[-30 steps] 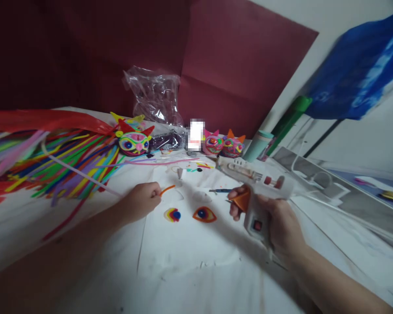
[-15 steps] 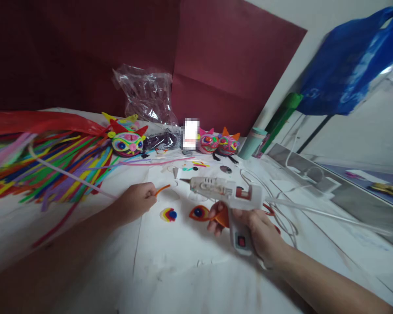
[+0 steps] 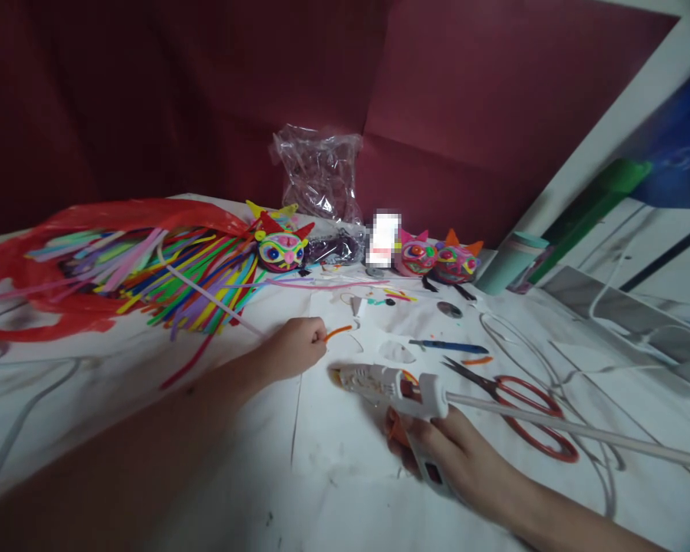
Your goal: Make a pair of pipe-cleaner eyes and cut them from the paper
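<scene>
My left hand (image 3: 299,345) is closed, with a short piece of orange pipe cleaner (image 3: 339,332) sticking out of its fingers to the right. My right hand (image 3: 465,456) wraps round the handle of a white hot glue gun (image 3: 373,381), its nozzle pointing left above the white paper (image 3: 322,429). A long glue stick (image 3: 580,431) runs out of the gun's back end. Under the trigger, an orange piece (image 3: 398,431) shows at my right fingers. The gun and hand hide most of what lies beneath them.
Red-handled scissors (image 3: 532,418) and a blue craft knife (image 3: 448,346) lie to the right, near white cables. At the back stand colourful animal heads (image 3: 281,249), a phone-like bright screen (image 3: 382,239) and a teal cylinder (image 3: 509,264). Many pipe cleaners (image 3: 207,276) spread left.
The view has swung left, bringing the scissors and knife into sight. My right hand has lowered the glue gun closer to the paper, and the two eye shapes are covered now.
</scene>
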The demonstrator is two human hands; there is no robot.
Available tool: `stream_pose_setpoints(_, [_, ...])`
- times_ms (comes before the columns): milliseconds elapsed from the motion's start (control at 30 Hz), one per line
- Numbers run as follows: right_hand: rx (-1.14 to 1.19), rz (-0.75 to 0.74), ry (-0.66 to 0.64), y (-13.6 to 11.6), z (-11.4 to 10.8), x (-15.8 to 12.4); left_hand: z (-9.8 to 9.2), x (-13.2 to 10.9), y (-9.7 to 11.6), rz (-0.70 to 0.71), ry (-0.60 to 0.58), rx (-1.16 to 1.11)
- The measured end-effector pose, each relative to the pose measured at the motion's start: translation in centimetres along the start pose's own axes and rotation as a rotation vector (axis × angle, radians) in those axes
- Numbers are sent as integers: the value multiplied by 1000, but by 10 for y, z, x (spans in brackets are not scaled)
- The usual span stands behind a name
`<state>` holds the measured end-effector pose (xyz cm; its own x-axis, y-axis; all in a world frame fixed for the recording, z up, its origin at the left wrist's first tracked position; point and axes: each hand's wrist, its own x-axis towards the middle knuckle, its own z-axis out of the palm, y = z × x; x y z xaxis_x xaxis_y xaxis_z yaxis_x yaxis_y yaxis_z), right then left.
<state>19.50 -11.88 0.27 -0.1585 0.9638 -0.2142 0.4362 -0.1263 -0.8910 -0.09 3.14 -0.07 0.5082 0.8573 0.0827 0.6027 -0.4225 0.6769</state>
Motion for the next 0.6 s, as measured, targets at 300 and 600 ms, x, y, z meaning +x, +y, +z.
stream_pose_setpoints(300, [-144, -94, 39, 2, 1, 3, 1, 0, -2, 27, 7, 4])
stream_pose_setpoints(600, [-229, -185, 57, -1, -1, 1, 2, 1, -4, 39, 14, 0])
